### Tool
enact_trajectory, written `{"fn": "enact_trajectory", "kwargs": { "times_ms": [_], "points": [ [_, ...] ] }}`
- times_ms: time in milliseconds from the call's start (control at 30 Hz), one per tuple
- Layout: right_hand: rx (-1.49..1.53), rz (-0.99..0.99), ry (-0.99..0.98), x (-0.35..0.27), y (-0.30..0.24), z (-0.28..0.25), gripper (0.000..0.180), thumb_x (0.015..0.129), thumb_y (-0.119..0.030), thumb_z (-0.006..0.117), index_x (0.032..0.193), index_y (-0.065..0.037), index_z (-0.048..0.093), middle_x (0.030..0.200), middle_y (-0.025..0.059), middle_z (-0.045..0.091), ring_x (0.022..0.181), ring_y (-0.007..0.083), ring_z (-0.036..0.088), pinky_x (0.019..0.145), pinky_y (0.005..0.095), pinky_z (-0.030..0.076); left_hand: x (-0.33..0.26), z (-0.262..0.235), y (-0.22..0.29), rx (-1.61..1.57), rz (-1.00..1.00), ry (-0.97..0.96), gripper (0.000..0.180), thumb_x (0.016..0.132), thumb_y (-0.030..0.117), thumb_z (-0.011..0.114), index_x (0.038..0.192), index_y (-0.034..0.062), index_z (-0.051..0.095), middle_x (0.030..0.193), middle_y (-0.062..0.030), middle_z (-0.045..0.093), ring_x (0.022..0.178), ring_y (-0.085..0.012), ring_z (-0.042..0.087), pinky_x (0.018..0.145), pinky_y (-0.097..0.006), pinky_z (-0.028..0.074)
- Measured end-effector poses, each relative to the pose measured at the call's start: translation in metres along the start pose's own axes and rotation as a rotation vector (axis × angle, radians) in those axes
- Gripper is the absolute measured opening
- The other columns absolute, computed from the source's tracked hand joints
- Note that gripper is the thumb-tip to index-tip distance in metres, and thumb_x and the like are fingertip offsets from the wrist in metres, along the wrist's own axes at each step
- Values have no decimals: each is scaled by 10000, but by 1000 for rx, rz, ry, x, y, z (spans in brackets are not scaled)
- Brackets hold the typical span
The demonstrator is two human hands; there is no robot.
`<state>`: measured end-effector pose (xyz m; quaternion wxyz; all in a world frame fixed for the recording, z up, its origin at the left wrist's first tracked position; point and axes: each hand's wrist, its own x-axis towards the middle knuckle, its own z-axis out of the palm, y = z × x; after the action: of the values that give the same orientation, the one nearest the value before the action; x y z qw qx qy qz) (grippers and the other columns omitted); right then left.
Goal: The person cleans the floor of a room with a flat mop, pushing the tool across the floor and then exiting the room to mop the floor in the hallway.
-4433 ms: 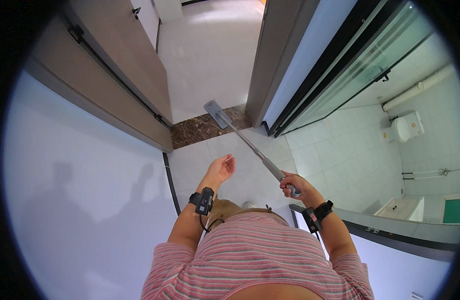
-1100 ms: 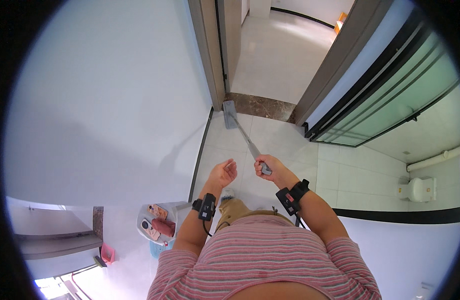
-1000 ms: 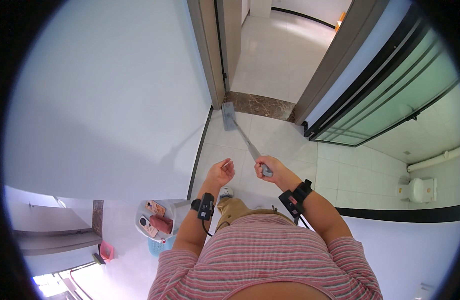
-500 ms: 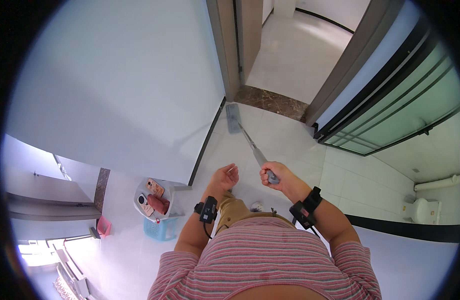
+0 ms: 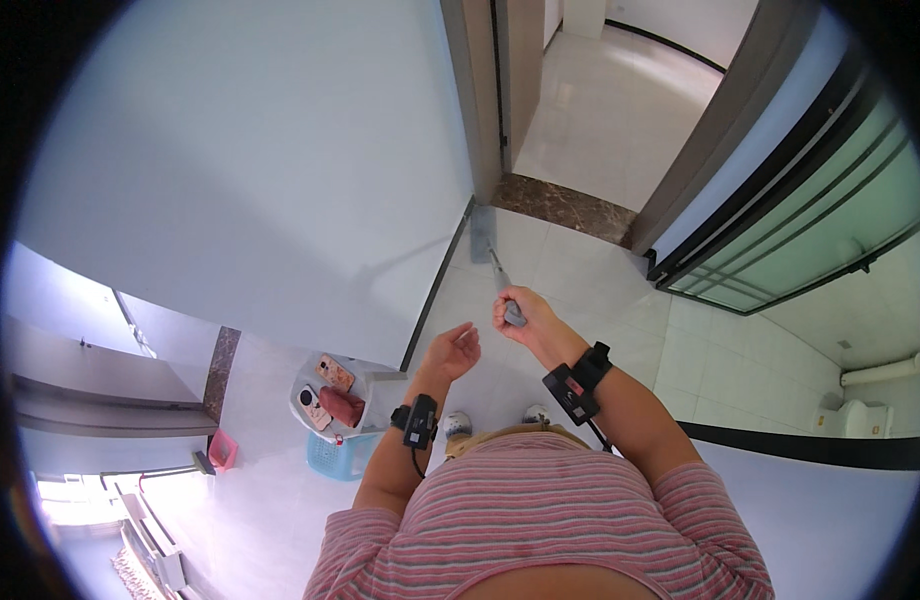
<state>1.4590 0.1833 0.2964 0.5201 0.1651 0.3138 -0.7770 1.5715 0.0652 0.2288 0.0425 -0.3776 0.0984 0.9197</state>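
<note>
My right hand (image 5: 521, 314) is closed round the grey grip of a flat mop (image 5: 498, 265). The mop's pole slants away from me, and its flat grey head (image 5: 482, 236) lies on the white tiles against the dark skirting of the wall, close to the doorway. To the left of the mop, my left hand (image 5: 454, 353) is held in the air with nothing in it, its fingers stretched and slightly curled. Each forearm carries a strapped black device.
A white stool (image 5: 352, 398) at left bears phones and a reddish pouch (image 5: 342, 406); a light-blue basket (image 5: 342, 456) stands by it. Farther left is a pink bin (image 5: 222, 450). Ahead lies a brown marble threshold (image 5: 565, 209); a black-framed glass door (image 5: 795, 240) stands at right.
My right hand has moved forward and to the left with the mop grip, so the pole looks more upright. The mop head stays by the skirting. My left hand remains empty.
</note>
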Motion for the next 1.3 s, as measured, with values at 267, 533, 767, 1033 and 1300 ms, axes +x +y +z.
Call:
{"fn": "enact_trajectory", "kwargs": {
  "times_ms": [267, 533, 767, 1033, 1300],
  "points": [
    [-117, 70, 87, 21, 83, 39, 136, 675, -74, 436, 551, -29, 402, 499, 98, 431, 446, 208, 408, 457, 292, 357, -46, -42, 53, -50, 90, 2, 149, 781, 94, 432, 885, 13, 502, 722, -52, 530, 647, -153, 516, 610, -261, 442],
    [-26, 100, 134, 43, 132, 95, 106, 661, -51, 419, 564, -20, 391, 496, 125, 425, 446, 229, 414, 451, 305, 354, -78, -71, 98, -59, 170, -3, 132, 768, 99, 460, 856, 10, 504, 764, -79, 523, 676, -161, 523, 609, -267, 447],
    [42, 33, 152, 77, 160, 91, 144, 715, -75, 402, 582, -21, 395, 484, 121, 428, 443, 226, 419, 437, 321, 357, -92, -76, 110, -69, 160, -21, 151, 778, 99, 440, 886, 1, 481, 748, -84, 527, 653, -173, 523, 587, -270, 442],
    [90, 13, 122, 97, 170, 108, 138, 735, -80, 389, 612, -20, 383, 473, 127, 430, 441, 230, 425, 422, 315, 364, -83, -96, 112, -120, 87, -26, 134, 780, 114, 430, 867, 28, 485, 753, -52, 501, 663, -149, 484, 636, -268, 407],
    [139, 137, 188, 100, 184, 108, 88, 734, -61, 383, 759, -14, 314, 616, 112, 386, 486, 225, 408, 429, 362, 380, -126, -74, 111, 136, 149, 49, 136, 775, 202, 461, 844, 91, 498, 826, -40, 462, 781, -148, 443, 736, -331, 358]
  ]
}}
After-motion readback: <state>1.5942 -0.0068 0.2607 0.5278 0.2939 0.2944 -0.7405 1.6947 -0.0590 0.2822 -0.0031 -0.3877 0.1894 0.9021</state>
